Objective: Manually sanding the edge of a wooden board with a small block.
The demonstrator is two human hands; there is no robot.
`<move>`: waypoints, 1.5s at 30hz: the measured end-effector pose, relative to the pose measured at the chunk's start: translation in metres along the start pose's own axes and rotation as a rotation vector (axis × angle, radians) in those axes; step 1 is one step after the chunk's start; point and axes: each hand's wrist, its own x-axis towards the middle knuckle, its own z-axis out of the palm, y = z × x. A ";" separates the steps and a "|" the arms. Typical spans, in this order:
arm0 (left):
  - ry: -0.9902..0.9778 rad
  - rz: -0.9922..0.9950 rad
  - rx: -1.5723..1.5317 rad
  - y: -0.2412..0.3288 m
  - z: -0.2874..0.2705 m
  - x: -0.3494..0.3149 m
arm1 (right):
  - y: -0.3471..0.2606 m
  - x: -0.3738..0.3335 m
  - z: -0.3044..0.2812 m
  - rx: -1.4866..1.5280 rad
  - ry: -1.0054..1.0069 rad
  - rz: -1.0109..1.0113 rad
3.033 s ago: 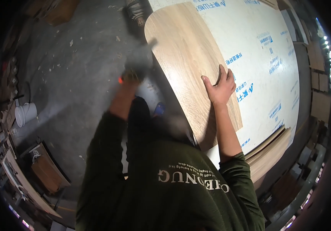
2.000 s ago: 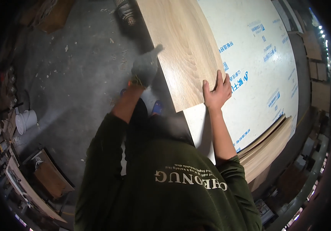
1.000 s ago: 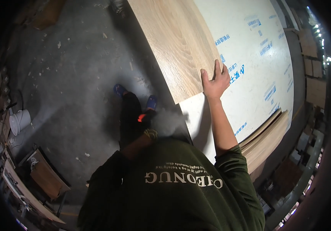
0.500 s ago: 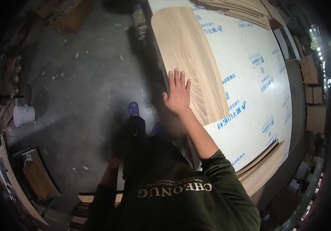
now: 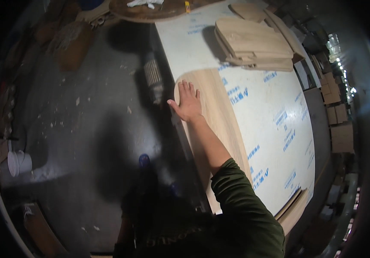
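Observation:
A long wood-grain panel (image 5: 220, 109) with a rounded far corner lies along the left edge of a white, blue-printed sheet (image 5: 275, 124) on the workbench. My right hand (image 5: 188, 103) rests palm down near the panel's far rounded end, fingers stretched out and thumb apart, gripping nothing. My left forearm (image 5: 125, 231) hangs low beside my body. Its hand is lost in dark shadow, so its fingers do not show.
A stack of tan shaped boards (image 5: 253, 43) stands at the far right of the bench. Beyond it is a brown round-edged board (image 5: 167, 13) with a white cloth (image 5: 146, 3). More wood-grain strips (image 5: 294, 210) lie near right. A white bucket (image 5: 20, 163) stands on the floor, left.
My right hand has slid forward along the panel, from its near half to its far rounded end. The view has shifted forward, bringing the tan stack and brown board further into sight.

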 end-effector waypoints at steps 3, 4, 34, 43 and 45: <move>0.147 0.099 -0.545 -0.022 -0.023 0.026 | 0.049 0.049 0.000 0.070 0.089 0.214; 0.114 0.075 -0.861 -0.017 -0.042 0.028 | 0.066 0.061 -0.002 0.066 0.089 0.227; -0.296 0.697 -0.452 0.255 -0.141 0.078 | 0.014 -0.202 -0.269 0.308 -0.155 -0.002; -0.362 0.417 -0.477 0.252 -0.046 0.065 | 0.087 -0.215 -0.156 0.330 0.054 0.174; -0.237 0.206 -0.256 0.264 -0.035 0.034 | 0.075 -0.237 -0.143 0.415 0.274 0.197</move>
